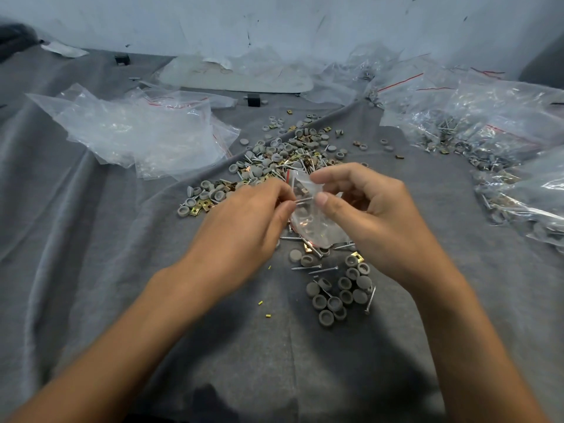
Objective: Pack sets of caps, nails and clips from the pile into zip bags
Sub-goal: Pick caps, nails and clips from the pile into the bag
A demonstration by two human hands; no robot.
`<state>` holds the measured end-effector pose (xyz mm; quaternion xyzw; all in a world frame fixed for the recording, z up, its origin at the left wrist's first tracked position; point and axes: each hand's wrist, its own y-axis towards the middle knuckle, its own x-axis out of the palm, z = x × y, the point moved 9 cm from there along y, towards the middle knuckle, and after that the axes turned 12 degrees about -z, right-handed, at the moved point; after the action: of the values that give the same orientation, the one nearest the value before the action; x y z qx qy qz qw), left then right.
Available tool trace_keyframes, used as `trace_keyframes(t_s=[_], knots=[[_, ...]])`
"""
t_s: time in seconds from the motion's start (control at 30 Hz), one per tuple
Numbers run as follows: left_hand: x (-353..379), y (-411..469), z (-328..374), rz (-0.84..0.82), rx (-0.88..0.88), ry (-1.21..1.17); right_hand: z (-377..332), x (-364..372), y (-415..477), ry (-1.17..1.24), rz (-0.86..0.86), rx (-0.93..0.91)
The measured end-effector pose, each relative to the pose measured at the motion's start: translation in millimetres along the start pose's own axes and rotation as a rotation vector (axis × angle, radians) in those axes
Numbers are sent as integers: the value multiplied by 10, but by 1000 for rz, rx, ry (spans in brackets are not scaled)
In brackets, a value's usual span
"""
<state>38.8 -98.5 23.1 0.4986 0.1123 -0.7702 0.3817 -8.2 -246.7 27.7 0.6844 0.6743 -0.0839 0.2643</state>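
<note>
Left hand (244,221): fingers curled, thumb and fingertips pinching a nail (303,200) by one end, right at the left edge of the zip bag
Right hand (366,215): thumb and forefinger pinch the small zip bag (308,222) near its top, the other fingers loosely curled behind it
Zip bag: clear with a red strip along one edge, held just above the cloth between the two hands; a brass clip (302,188) shows through the plastic, and the rest of what it holds is too blurred to tell
Nail: silvery, lying roughly level, its free end reaching toward the right thumb; whether it is inside the bag cannot be told
Pile (274,157): grey caps, brass clips and nails mixed together, spread on the cloth just beyond the hands
Nearer caps (335,293): a cluster of darker grey caps with a few nails among them, below the right hand
Empty bags (137,132): a crumpled heap of clear plastic, left of the pile
Filled bags (488,138): clear bags with hardware inside, heaped along the right side
Cloth (91,270): grey and wrinkled, under everything; a few tiny yellow bits (268,315) lie on it between the forearms
Back: a pale scuffed wall (274,22), with a small black block (252,100) on the cloth in front of it
</note>
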Motion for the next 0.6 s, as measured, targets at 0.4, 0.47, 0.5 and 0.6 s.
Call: trace_keyframes(t_s=[0.4,0.47,0.5,0.6], knots=[[-120,9,-52,128,37,-108,-12,-38,2,19,10,13],[-70,23,-17,96,65,-147,-16,-34,4,21,7,11],[-42,30,11,75,84,-166,-17,-32,5,23,5,9],[-14,44,36,27,119,-282,-4,-56,2,43,15,-1]])
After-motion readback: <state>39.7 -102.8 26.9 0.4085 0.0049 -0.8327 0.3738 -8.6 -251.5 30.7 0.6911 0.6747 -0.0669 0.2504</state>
